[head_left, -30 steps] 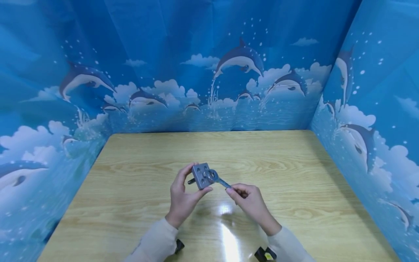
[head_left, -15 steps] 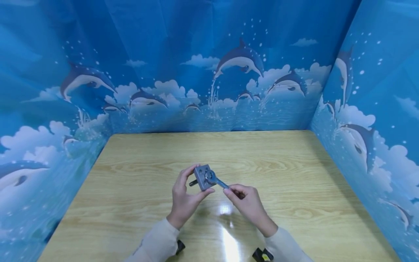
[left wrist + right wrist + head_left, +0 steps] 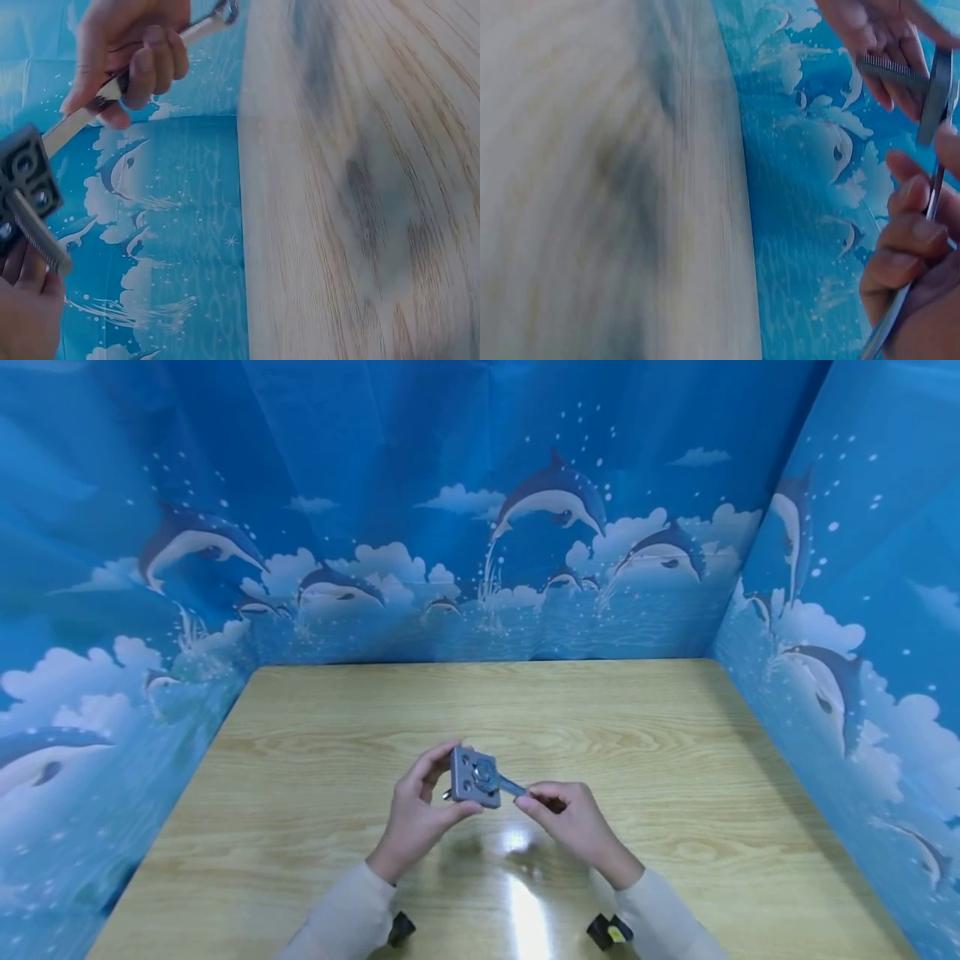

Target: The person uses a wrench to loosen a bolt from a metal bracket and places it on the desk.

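Note:
My left hand (image 3: 418, 818) holds a grey square metal plate (image 3: 467, 791) by its edges, thumb below and fingers above, raised over the table. The plate has holes near its corners. A threaded bolt (image 3: 41, 231) sticks out from its back, seen in the left wrist view. My right hand (image 3: 576, 828) pinches the shaft of a steel wrench (image 3: 513, 787) between thumb and fingers. The wrench's ring head overlaps the middle of the plate's front, around the bolt head there. In the left wrist view, the wrench's other end (image 3: 227, 10) extends past the right hand.
A wood-grain table (image 3: 337, 710) lies beneath both hands. Blue curtains (image 3: 420, 460) printed with dolphins enclose its back and sides. Black devices sit by both wrists, one at the left sleeve (image 3: 402, 929) and one at the right (image 3: 609, 932).
The wrench's ring head has moved from the plate's right side onto its middle. The plate has shifted slightly right and down and turned, and its back bolt shows less in the head view.

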Tool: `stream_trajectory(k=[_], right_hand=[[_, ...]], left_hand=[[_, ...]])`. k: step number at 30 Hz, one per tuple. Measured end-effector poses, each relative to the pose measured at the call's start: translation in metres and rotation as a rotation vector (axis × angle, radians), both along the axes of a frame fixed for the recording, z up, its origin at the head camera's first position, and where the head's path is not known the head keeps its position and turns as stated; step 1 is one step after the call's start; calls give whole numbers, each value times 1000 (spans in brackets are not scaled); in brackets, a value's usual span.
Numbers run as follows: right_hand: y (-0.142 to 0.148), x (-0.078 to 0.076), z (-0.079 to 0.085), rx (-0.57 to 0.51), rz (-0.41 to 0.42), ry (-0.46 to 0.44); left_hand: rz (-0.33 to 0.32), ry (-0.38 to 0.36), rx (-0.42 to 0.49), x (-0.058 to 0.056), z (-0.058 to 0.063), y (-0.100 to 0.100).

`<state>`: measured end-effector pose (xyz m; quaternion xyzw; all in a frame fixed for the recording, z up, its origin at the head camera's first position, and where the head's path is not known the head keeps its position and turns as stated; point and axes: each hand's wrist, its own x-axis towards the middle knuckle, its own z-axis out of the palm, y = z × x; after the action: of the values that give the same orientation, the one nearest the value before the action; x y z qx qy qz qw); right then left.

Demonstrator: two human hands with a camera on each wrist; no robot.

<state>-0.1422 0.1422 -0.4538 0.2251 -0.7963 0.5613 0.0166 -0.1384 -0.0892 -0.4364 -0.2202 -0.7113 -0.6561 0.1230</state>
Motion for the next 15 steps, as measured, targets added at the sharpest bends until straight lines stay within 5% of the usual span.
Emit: stream_trajectory(k=[8,15], right_hand=[[22,-23,11,154,206,-73],[31,-38,17,173,406,-35]], left_hand=[[-236,-189,-6,0,7,-14],[-464,-460,-6,-5,12,-20]])
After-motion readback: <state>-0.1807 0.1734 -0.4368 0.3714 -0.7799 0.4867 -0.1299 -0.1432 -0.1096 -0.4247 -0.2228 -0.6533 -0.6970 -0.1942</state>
